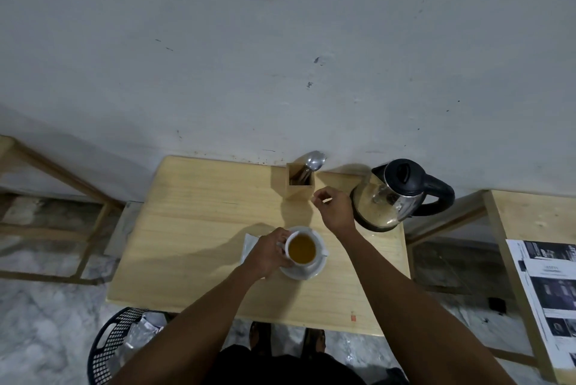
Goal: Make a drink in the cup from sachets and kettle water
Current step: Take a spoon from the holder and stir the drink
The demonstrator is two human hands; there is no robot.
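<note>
A white cup (301, 250) full of amber-brown liquid stands on a white saucer (304, 272) on the wooden table (199, 228). My left hand (268, 252) grips the cup's left side at its handle. My right hand (333, 207) hovers between the wooden spoon holder (300, 189) and the steel kettle (394, 194), fingers loosely curled and apart, holding nothing that I can see. White sachets (249, 246) lie partly hidden under my left hand. Spoons (313, 161) stick out of the holder.
The table stands against a grey wall. A black perforated basket (107, 344) with crumpled wrappers sits on the floor at lower left. Printed papers (551, 297) lie on a second table to the right. Wooden frames stand on both sides.
</note>
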